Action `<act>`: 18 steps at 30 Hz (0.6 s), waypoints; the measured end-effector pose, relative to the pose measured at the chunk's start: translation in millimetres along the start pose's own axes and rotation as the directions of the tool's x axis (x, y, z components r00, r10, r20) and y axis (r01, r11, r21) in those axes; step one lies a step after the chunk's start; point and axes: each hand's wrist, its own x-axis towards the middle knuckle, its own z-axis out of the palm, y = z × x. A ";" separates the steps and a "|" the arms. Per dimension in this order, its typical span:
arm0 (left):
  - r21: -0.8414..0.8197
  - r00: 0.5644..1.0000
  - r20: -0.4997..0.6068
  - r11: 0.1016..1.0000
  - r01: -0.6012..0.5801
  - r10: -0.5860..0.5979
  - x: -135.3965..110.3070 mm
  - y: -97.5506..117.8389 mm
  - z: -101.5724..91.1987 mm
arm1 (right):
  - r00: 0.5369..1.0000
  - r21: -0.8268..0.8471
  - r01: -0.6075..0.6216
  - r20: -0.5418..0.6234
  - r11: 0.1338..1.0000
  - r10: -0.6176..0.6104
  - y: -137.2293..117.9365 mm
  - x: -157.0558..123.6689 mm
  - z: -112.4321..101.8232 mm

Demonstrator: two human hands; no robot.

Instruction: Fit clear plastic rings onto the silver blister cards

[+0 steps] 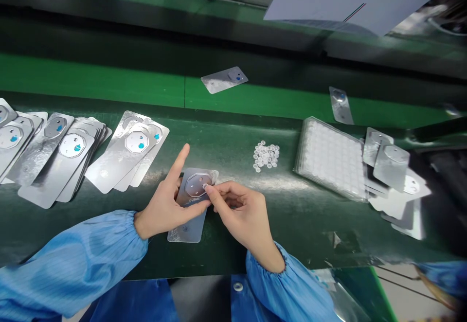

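My left hand (171, 205) holds a silver rectangular plate (191, 200) with an octagonal raised pad near its top, thumb under its right edge and index finger stretched up. My right hand (241, 210) pinches a tiny clear round piece at its fingertips and presses it onto the octagonal pad. The plate rests on the dark green work surface (292, 205). A small pile of clear round pieces (266, 155) lies just beyond my right hand.
Fanned stacks of finished silver plates with blue dots (73, 152) lie at the left. A clear tray (330, 159) and a heap of bare plates (396, 176) sit at the right. Two single plates (224, 79) lie on the green belt behind.
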 end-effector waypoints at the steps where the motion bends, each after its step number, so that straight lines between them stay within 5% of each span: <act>1: -0.013 1.000 0.002 1.000 0.013 -0.013 0.3 2.7 -0.5 | 1.000 0.002 0.000 -0.002 1.000 0.000 -0.3 0.0 0.2; 12: -0.104 0.999 -0.048 0.994 -0.018 0.013 -1.2 2.4 2.4 | 0.993 0.077 -0.076 0.094 0.994 0.069 -6.2 9.3 -4.0; 18: -0.134 0.992 -0.121 0.991 0.027 -0.044 8.1 -8.5 -1.0 | 0.978 0.302 -0.149 0.182 0.942 0.097 11.7 25.8 -2.5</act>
